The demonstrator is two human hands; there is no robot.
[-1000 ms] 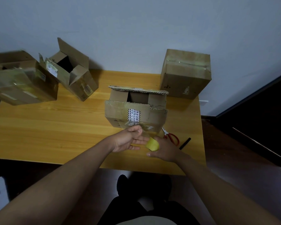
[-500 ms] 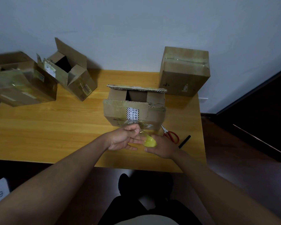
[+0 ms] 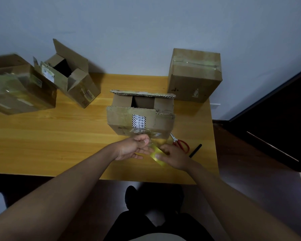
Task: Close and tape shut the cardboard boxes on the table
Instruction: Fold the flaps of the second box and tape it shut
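- The tabletop (image 3: 42, 141) is carrying four boxes. The taped box (image 3: 195, 75) at the back right looks done, while the two left boxes (image 3: 23, 91) (image 3: 71, 75) are sitting with flaps open, so I'd guess most of the job is still waiting.
- The middle box (image 3: 141, 117) is standing right in front of the person, near flap folded over but the far one sticking up and a dark gap showing. Risk: if tape goes on now, it's sealing over an open gap, or the light box is sliding away under the push since nothing is bracing it.
- The left hand (image 3: 134, 148) is pinching the free end of the clear tape just below the box's front face, other fingers loosely curled. Thin tape like this loves folding onto itself or sticking to skin.
- The right hand (image 3: 174, 157) is gripping the yellowish tape roll (image 3: 157, 156), fingers wrapped round it. If it's pulling at an angle, the strip could be twisting or tearing.
- The red scissors (image 3: 180, 145) and a black pen-like stick (image 3: 195, 150) are lying just right of the hands, so an elbow could be knocking them off the edge.
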